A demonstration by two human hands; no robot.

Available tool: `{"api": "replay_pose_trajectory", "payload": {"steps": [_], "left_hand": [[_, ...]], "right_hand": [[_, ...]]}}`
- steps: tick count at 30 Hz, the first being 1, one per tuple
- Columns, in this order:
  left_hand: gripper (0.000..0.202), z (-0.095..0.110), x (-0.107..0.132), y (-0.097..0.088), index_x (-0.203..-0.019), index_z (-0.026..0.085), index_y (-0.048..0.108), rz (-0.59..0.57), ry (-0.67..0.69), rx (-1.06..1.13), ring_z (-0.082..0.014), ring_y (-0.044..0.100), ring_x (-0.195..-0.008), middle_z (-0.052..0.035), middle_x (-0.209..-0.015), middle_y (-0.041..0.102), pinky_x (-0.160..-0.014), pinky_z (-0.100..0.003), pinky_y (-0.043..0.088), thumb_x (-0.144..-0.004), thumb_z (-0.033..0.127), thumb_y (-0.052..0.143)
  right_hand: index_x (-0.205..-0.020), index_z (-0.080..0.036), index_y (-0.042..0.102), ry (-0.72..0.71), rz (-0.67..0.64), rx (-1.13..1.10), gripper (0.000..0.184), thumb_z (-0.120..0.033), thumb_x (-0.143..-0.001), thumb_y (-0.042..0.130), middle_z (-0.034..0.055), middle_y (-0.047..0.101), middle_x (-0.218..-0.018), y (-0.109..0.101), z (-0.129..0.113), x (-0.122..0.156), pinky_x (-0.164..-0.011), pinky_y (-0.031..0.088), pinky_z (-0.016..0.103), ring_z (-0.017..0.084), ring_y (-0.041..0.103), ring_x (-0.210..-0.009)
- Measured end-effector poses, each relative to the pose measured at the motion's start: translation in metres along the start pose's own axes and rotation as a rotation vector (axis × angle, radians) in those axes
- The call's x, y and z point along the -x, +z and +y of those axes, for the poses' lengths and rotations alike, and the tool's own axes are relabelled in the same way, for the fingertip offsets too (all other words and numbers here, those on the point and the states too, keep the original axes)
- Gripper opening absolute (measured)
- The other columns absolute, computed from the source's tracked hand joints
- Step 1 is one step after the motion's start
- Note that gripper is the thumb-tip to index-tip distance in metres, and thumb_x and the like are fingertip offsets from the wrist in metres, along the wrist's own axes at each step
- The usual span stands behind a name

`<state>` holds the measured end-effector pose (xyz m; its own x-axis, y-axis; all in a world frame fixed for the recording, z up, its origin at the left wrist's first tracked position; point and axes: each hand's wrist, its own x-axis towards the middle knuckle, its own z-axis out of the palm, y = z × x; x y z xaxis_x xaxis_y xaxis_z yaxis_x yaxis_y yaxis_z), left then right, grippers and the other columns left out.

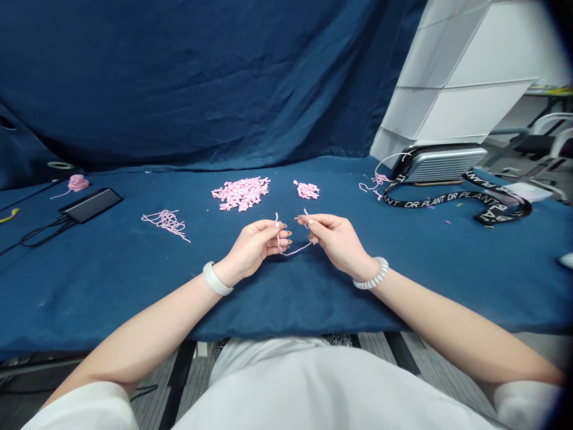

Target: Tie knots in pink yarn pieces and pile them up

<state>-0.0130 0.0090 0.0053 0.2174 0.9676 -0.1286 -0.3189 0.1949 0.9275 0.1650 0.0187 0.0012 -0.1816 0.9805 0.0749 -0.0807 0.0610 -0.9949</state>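
A short strand of pink yarn (295, 252) hangs in a shallow loop between my two hands, just above the blue cloth. My left hand (259, 243) pinches it near one end between thumb and fingertip, with a tip sticking up. On the other side my right hand (333, 239) pinches the strand near its opposite end, where a short tip also points up. Beyond the hands lie a large pile of small pink yarn pieces (242, 193) and a smaller pile of pink yarn pieces (307, 190). Loose cut pink strands (166, 223) are heaped to the left.
A pink yarn ball (77, 183) and a black box with cables (91, 205) are at the left. To the right are a silver ridged device (447, 163), a black lettered strap (430, 202) and tangled pink yarn (378, 181). A blue curtain (215, 77) hangs behind.
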Motion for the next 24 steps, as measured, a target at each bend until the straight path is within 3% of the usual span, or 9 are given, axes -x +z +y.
{"api": "replay_pose_trajectory", "payload": {"steps": [4, 7, 9, 14, 17, 20, 24], "left_hand": [[0.019, -0.003, 0.002, 0.003, -0.089, 0.012, 0.063, -0.010, -0.009, 0.001, -0.0106, 0.062, -0.067, -0.0037, -0.075, 0.064, -0.068, -0.028, 0.054, -0.073, 0.022, 0.069], [0.021, -0.004, 0.003, 0.005, -0.090, 0.013, 0.062, -0.019, -0.022, -0.016, -0.0096, 0.062, -0.062, -0.0021, -0.070, 0.063, -0.064, -0.025, 0.054, -0.072, 0.022, 0.069], [0.019, -0.004, 0.004, 0.006, -0.086, 0.013, 0.061, -0.007, -0.036, -0.015, -0.0107, 0.063, -0.063, -0.0034, -0.072, 0.064, -0.062, -0.025, 0.054, -0.074, 0.026, 0.068], [0.019, -0.005, 0.004, 0.006, -0.084, 0.013, 0.061, 0.002, -0.007, -0.010, -0.0101, 0.062, -0.067, -0.0031, -0.077, 0.064, -0.063, -0.025, 0.056, -0.072, 0.024, 0.070], [0.022, -0.007, 0.004, 0.006, -0.085, 0.013, 0.062, -0.002, -0.005, -0.030, -0.0095, 0.062, -0.065, -0.0026, -0.074, 0.064, -0.060, -0.023, 0.055, -0.069, 0.023, 0.073], [0.021, -0.008, 0.005, 0.007, -0.081, 0.012, 0.062, -0.015, -0.014, -0.023, -0.0104, 0.062, -0.067, -0.0030, -0.075, 0.064, -0.060, -0.023, 0.056, -0.068, 0.024, 0.073], [0.020, -0.010, 0.004, 0.006, -0.079, 0.011, 0.064, -0.027, -0.008, 0.001, -0.0104, 0.061, -0.067, -0.0023, -0.073, 0.062, -0.061, -0.024, 0.056, -0.067, 0.023, 0.074]], "right_hand": [[-0.110, -0.015, 0.061, 0.023, -0.019, 0.021, 0.049, -0.042, -0.069, 0.062, 0.0063, 0.063, -0.095, 0.003, 0.002, 0.003, -0.050, 0.035, 0.011, -0.005, 0.040, -0.054], [-0.130, -0.023, 0.043, 0.019, -0.078, -0.024, 0.064, -0.040, -0.071, 0.061, 0.0033, 0.063, -0.091, 0.006, 0.001, 0.005, -0.050, 0.036, 0.010, -0.005, 0.040, -0.053], [-0.134, -0.024, 0.035, 0.031, -0.094, -0.041, 0.071, -0.039, -0.070, 0.062, 0.0019, 0.063, -0.088, 0.007, 0.000, 0.005, -0.050, 0.037, 0.010, -0.005, 0.042, -0.052], [-0.105, -0.014, 0.051, 0.120, -0.065, -0.078, 0.051, -0.039, -0.064, 0.067, 0.0011, 0.061, -0.084, 0.010, 0.002, 0.003, -0.049, 0.036, 0.009, -0.004, 0.045, -0.053], [-0.089, -0.011, 0.052, 0.145, -0.082, -0.114, 0.044, -0.042, -0.062, 0.068, -0.0016, 0.057, -0.074, 0.012, 0.004, 0.004, -0.046, 0.030, 0.009, -0.006, 0.040, -0.049], [-0.084, -0.010, 0.051, 0.173, -0.110, -0.139, 0.046, -0.045, -0.060, 0.069, -0.0044, 0.048, -0.063, 0.014, 0.003, 0.006, -0.045, 0.028, 0.011, -0.006, 0.037, -0.047], [-0.084, -0.010, 0.050, 0.208, -0.145, -0.177, 0.047, -0.044, -0.059, 0.070, -0.0048, 0.047, -0.063, 0.016, 0.000, 0.009, -0.046, 0.030, 0.011, -0.006, 0.037, -0.047]]}}
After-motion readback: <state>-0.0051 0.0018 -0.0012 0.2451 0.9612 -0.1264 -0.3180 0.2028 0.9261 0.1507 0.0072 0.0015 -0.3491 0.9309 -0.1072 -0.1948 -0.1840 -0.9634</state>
